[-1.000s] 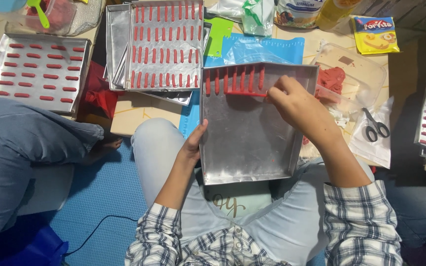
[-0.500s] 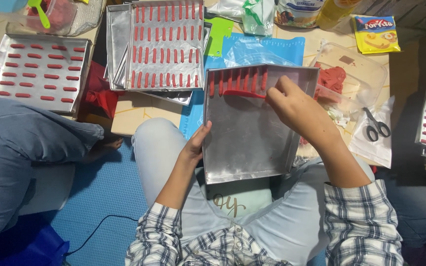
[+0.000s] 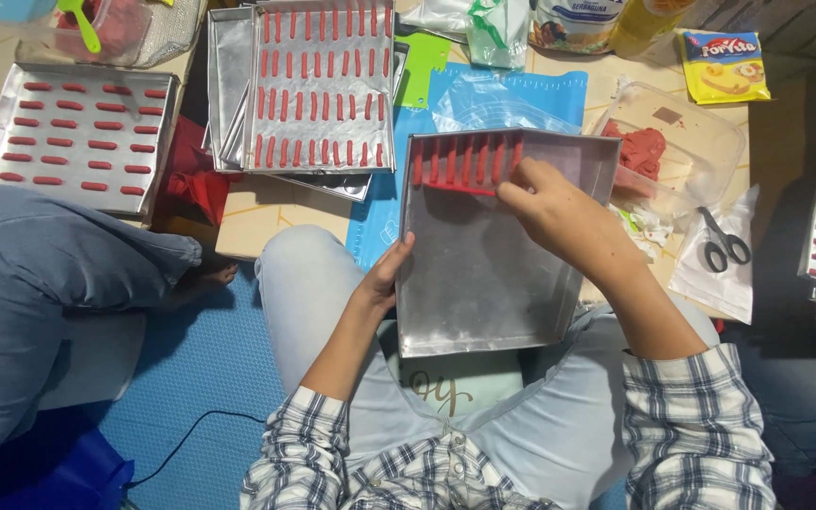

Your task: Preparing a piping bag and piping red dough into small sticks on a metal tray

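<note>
The right hand rests its fingertips on the far end of a metal tray, pinched narrowly at the last of a row of red dough strips; whether a strip is actually between the fingers I cannot tell, since the fingers hide it. The left hand clasps the tray's left rim, thumb over the edge, steadying it on the lap.

The tray sits tilted across the person's knees, its far edge just over a blue mat. The strips lie side by side along that far wall only; the rest of the tray floor is bare.

The strips look soft and a little sticky, likely to bend or smear if squeezed, so a light pinch at the ends or a lift from underneath would suit them. The tray looks thin, stiff and light, with smooth walls that could slip; the raised rim is the sound place to hold it.

Beyond, a filled tray tops a stack, another tray lies to the left, a clear tub of red dough stands to the right, and scissors lie near it.
</note>
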